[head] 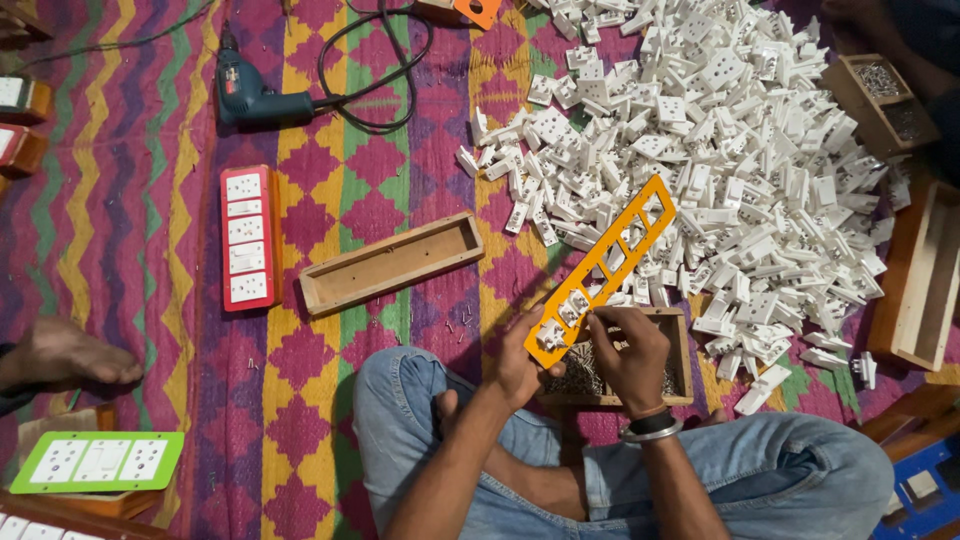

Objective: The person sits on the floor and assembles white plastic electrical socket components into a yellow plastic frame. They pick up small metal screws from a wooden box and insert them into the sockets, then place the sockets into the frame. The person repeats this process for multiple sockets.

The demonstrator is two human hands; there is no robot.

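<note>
Together, left hand [518, 365] and right hand [630, 355] grip the orange faceplate [603, 268]

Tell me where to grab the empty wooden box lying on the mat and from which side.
Grip the wooden box across its two long walls near the middle, coming down from above. It is a long, narrow open trough lying slightly tilted on the mat, open side up, so the thin long walls probably pinch more easily than the far-apart ends.

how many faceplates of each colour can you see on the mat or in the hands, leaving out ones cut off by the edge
orange faceplate, held by the left hand and right hand: 1
red faceplate, filled with white modules: 1
green faceplate, filled: 1
total: 3
</note>
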